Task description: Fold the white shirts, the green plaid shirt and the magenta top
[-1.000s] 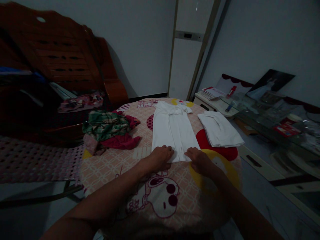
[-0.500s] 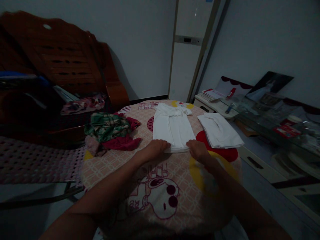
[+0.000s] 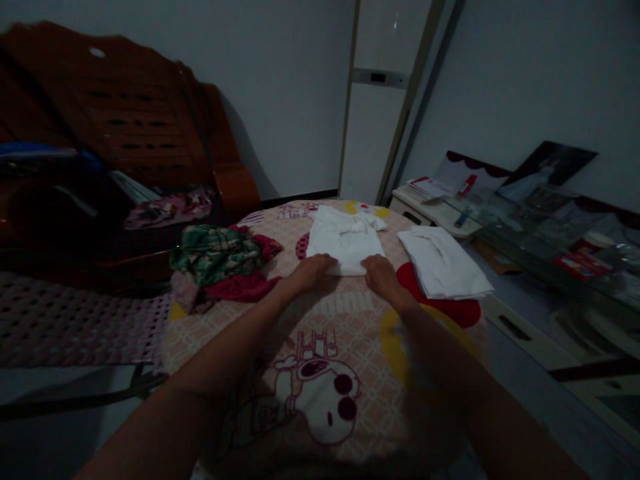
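Observation:
A white garment point(image 3: 345, 240) lies folded over on a round table under a pink cartoon-print cloth point(image 3: 310, 360). My left hand point(image 3: 313, 270) grips the left end of its near folded edge. My right hand point(image 3: 381, 273) grips the right end of the same edge. Both hands have the fingers curled on the fabric. A second white garment point(image 3: 445, 267), folded flat, lies just to the right of my right hand.
A heap of green, red and pink clothes point(image 3: 220, 263) sits on the table's left side. A dark wooden chair point(image 3: 125, 133) stands behind it. A low white cabinet point(image 3: 440, 207) and a glass shelf with clutter point(image 3: 550, 233) run along the right wall.
Both hands moved away from me across the table, carrying the white garment's near edge up and over its far half, so the garment now looks about half as long.

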{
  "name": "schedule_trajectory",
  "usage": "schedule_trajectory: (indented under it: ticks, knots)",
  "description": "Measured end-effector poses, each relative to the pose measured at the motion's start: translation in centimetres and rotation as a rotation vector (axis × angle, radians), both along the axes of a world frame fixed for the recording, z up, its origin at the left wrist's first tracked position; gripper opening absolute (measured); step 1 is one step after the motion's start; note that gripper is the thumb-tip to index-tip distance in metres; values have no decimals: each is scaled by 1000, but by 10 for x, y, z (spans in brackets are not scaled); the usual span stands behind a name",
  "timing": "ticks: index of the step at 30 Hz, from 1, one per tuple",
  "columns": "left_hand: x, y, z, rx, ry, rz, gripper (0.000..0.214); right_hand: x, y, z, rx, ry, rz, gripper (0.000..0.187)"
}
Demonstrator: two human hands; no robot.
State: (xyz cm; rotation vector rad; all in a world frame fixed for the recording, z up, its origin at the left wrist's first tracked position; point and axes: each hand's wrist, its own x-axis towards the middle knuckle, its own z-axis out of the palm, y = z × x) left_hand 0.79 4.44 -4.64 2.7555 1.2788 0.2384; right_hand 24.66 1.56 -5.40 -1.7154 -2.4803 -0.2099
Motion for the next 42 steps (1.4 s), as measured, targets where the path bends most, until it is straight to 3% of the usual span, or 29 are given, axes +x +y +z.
schedule_trajectory:
  ticks: [2,5,9,13,19,26,30,34,36,38,40,42]
  knots:
    - [-1,-8,-14,-17,31,19,41,0,-8,-12,-47,-27,20,41]
    - [3,-11,-21,26,29,81,37,-3,-8,-16,-75,-64,-15,41]
    - [9,-3,-11,6,32,124,38,-8,1,-7,-100,-66,-93,36]
    - [-2,-4,10,-91,62,78,38,-3,-7,8,-168,125,-84,33]
    - [-24,-24,34,-470,1,-237,40,13,-37,23,-572,464,163,19]
    - [-23,-39,19,-1035,-231,-397,20,18,-61,16,-976,622,192,24]
    - [-18,-49,17,-1179,-210,-423,16,16,-65,12,-1128,621,262,21]
    - [-24,-28,27,-1198,-283,-223,27,12,-57,22,-1238,583,303,23]
    - [-32,-3,30,-990,-438,-36,25,6,-49,30,-1188,652,247,26]
    - [-40,23,27,-666,-545,200,19,-3,-38,37,-1049,761,193,26]
    - [-45,42,18,-393,-518,466,18,-14,-25,41,-877,838,141,23]
    - [-46,51,5,-228,-446,648,18,-27,-8,42,-709,815,60,21]
